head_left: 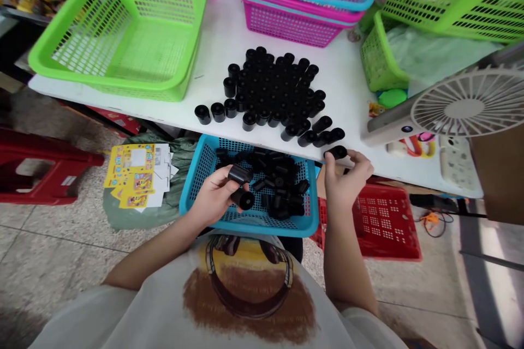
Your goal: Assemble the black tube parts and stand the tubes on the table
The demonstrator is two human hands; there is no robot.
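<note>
My left hand (215, 196) is closed around two short black plastic cylinders, an upper one (239, 174) and a lower one (243, 199) with its hollow end showing. It is above a blue basket (249, 226) that holds many more loose black cylinders. At the table's front edge, my right hand (346, 177) has its thumb and fingers at a black cylinder (336, 152), which rests on or just above the tabletop. To its left, a cluster of black cylinders (278, 87) stands mostly upright on the white table (213, 54), with a few separate ones along the front.
A green basket (180, 84) stands at left on the table. Behind are stacked pink and blue baskets (286, 24). On the right are a handheld fan (462, 109) and more green baskets (380, 60). Below are a red crate (385, 223) and a red stool (41, 166).
</note>
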